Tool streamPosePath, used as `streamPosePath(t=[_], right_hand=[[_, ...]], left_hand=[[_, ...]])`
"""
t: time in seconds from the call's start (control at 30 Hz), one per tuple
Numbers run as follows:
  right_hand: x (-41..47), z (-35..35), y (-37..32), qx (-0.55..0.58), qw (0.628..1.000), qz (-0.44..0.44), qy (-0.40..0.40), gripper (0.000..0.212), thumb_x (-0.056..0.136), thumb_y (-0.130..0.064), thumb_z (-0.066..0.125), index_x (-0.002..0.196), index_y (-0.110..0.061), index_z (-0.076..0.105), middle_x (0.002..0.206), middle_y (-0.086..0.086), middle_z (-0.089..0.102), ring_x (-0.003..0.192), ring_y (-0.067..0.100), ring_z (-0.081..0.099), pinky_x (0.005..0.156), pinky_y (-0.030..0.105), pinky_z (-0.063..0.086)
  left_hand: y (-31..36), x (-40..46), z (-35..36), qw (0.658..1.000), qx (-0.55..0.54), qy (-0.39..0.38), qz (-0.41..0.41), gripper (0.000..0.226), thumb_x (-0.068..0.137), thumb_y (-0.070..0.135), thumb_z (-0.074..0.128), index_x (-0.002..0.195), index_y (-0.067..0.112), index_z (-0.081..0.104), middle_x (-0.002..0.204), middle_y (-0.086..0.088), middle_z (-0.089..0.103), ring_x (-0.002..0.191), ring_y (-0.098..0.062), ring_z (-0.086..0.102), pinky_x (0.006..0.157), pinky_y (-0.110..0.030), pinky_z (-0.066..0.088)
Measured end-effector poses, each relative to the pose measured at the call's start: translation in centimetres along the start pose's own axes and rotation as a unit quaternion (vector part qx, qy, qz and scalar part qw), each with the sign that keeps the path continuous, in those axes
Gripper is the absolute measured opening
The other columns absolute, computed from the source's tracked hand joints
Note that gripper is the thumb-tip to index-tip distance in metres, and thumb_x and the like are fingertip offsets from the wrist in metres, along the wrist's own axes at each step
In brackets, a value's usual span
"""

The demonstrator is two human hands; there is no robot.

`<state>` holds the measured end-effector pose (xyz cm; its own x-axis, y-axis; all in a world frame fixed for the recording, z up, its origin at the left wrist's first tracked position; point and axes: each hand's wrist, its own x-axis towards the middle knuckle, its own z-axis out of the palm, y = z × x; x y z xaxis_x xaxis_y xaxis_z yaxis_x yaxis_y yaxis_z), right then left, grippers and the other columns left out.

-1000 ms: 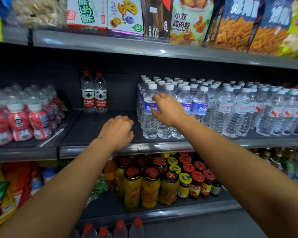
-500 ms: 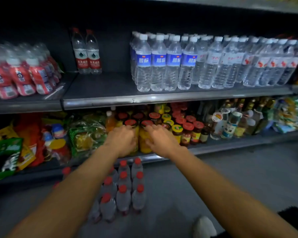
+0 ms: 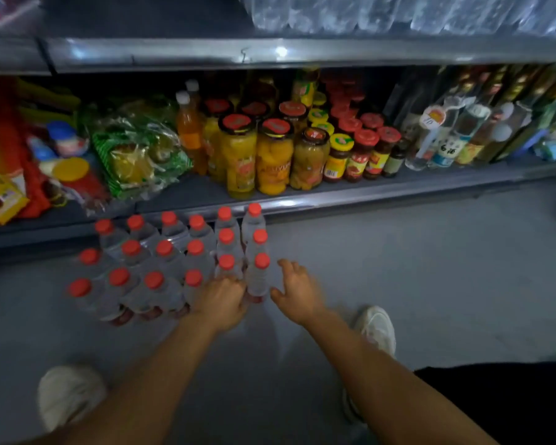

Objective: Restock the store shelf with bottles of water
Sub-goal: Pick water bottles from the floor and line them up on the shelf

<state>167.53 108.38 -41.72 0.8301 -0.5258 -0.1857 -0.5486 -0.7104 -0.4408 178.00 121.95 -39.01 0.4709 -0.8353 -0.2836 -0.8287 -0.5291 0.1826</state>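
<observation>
While a block of clear plastic water bottles with red screw caps (image 3: 174,261) stands on the grey floor (image 3: 430,268) before the lowest shelf, a person reaches into its near right corner. The left hand (image 3: 220,298) curls around a bottle there, though blur hides the grip; the right hand (image 3: 297,292) hovers just beside the corner bottle (image 3: 259,277), fingers spread and holding nothing. Most of the stock seemingly awaits shelving. Above the block, glass jars of yellow fruit (image 3: 254,155) gleam under the steel-edged shelf (image 3: 270,54).
</observation>
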Motion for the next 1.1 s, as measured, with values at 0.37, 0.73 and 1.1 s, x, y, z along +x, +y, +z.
streamPosePath(t=[0.37, 0.73, 1.1], right_hand=[[3.9, 6.3, 0.9, 0.124, 0.991, 0.054, 0.011, 0.07, 0.071, -0.027, 0.08, 0.128, -0.003, 0.046, 0.122, 0.019, 0.053, 0.115, 0.037, 0.05, 0.094, 0.043, 0.041], [5.4, 6.4, 1.2, 0.149, 0.986, 0.07, 0.026, 0.064, 0.068, -0.029, 0.083, 0.118, -0.006, 0.051, 0.118, 0.014, 0.06, 0.109, 0.034, 0.057, 0.086, 0.04, 0.047], [0.7, -3.2, -2.5, 0.103, 0.991, 0.046, 0.073, 0.056, 0.062, -0.046, 0.079, 0.101, -0.014, 0.055, 0.101, 0.007, 0.067, 0.092, 0.027, 0.064, 0.072, 0.036, 0.053]], left_hand=[[-2.5, 2.3, 7.9, 0.996, 0.015, -0.083, -0.029, 0.046, 0.089, 0.03, 0.055, 0.13, 0.011, 0.05, 0.137, -0.012, 0.05, 0.125, -0.029, 0.048, 0.099, -0.033, 0.04], [-3.8, 1.9, 8.9, 0.997, 0.006, -0.08, -0.021, 0.041, 0.087, 0.033, 0.056, 0.121, 0.012, 0.056, 0.13, -0.011, 0.054, 0.119, -0.03, 0.051, 0.095, -0.037, 0.044], [-2.5, -0.9, -0.3, 0.999, -0.008, 0.043, -0.012, 0.035, 0.085, 0.029, 0.059, 0.115, 0.01, 0.059, 0.121, -0.009, 0.057, 0.112, -0.029, 0.053, 0.088, -0.036, 0.045]])
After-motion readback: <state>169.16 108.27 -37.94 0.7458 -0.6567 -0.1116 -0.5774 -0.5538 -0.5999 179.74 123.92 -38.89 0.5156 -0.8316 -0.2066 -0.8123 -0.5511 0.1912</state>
